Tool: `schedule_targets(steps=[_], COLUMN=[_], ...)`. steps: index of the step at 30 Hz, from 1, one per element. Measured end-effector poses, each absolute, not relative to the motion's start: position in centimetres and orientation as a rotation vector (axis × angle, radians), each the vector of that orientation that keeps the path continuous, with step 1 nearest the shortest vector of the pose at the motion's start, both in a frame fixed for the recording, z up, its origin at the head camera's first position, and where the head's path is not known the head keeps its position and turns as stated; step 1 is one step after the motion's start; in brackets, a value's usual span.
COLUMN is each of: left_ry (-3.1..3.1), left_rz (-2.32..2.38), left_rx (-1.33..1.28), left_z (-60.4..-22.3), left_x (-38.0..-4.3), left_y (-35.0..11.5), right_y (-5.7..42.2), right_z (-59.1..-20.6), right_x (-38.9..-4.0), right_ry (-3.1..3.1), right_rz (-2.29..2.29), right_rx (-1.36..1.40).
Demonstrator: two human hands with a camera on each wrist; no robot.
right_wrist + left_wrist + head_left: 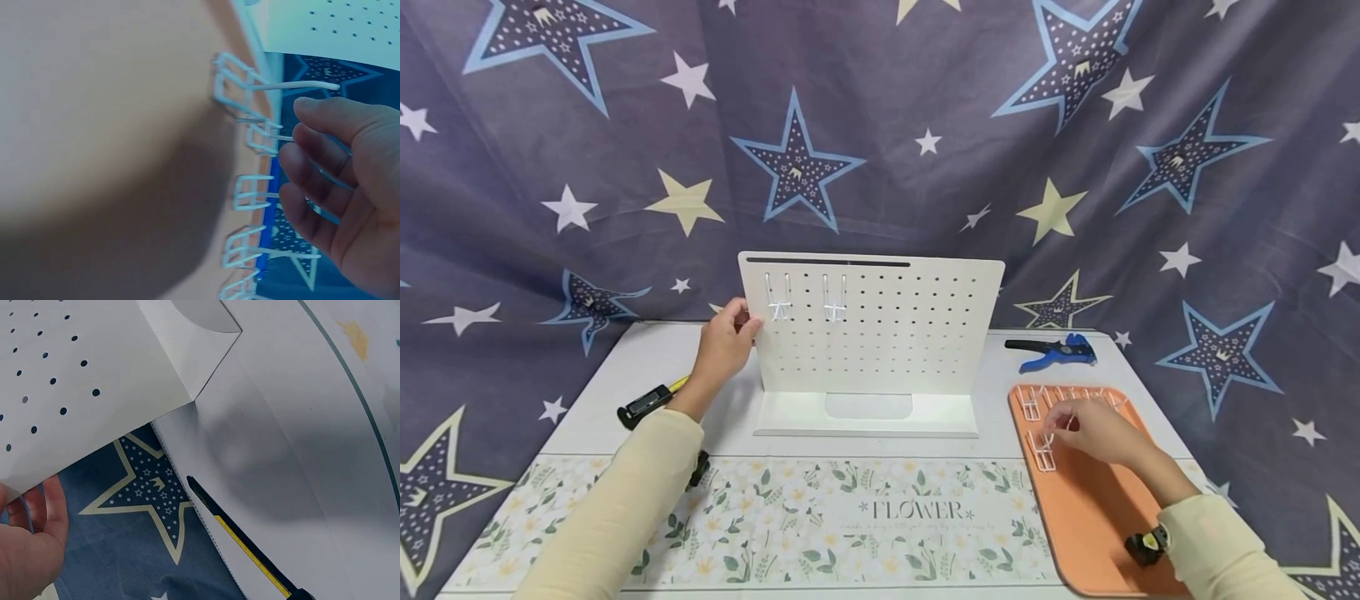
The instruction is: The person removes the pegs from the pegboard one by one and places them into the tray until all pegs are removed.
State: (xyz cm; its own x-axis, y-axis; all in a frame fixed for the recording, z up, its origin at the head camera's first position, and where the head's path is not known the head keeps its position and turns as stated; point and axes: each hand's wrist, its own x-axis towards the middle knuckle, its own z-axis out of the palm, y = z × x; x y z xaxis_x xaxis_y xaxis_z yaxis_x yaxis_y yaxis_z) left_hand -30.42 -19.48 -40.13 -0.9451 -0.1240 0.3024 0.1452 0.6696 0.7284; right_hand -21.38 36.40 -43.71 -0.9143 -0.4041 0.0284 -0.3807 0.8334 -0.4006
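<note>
The left edge of a standing white perforated pegboard [874,352] is pinched in the left grip [727,337]; near white wire hooks [1042,458] on an orange rectangular tray [1075,517], the right grip [1093,427] is held with fingertips apart.

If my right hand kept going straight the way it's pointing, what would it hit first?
Most likely the nearest white wire hook on the orange tray, just ahead of the right hand, though the exact gap is hard to judge.
</note>
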Motion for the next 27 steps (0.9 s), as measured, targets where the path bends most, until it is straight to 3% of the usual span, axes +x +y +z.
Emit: schedule_targets(steps=[13, 27], left_ry=[-2.575, -2.583], left_rz=[-1.168, -1.151], left_rx=[-0.017, -0.01], left_z=[-40.2, -40.1], left_x=[-30.5, -30.4], left_y=[-19.5, -19.6], right_y=[33.4, 26.8], right_z=[-39.7, -38.4], right_x=[-23.5, -25.8], right_ry=[3.136, 3.166], right_rz=[-0.607, -0.764], right_rx=[-0.695, -0.796])
